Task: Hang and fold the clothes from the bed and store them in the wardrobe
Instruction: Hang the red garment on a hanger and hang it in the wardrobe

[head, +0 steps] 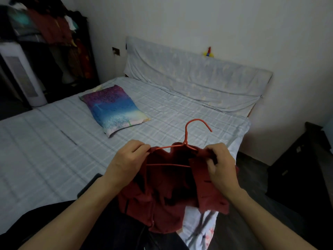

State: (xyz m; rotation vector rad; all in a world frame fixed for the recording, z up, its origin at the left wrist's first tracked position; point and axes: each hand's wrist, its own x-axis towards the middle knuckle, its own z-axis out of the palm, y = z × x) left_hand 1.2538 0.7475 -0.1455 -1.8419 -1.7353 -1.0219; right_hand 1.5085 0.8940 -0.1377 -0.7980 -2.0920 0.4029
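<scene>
Bed (72, 141): covered by a pale checked sheet, spread out beyond and to the left of the fingers, its near right corner under the hanging cloth.
Wardrobe (54, 51): dark open rack far up and left of the fingers, with clothes heaped on top and hanging inside.
Pillow (115, 109): purple and blue, lying on the bed up and left of the left fingers, well apart from them.
Red garment (162, 195): dark red, draped from between both sets of fingers and hanging down below them over the bed's corner.
Left hand (126, 159): fingers pinched together on the garment's left shoulder edge, at the hanger's left arm.
Right hand (219, 165): fingers curled and clamped on the garment's right shoulder, at the hanger's right arm.
Hanger (186, 143): thin and orange-red, its hook rising above and between the fingers, its lower bar showing inside the garment's opening just below them.
</scene>
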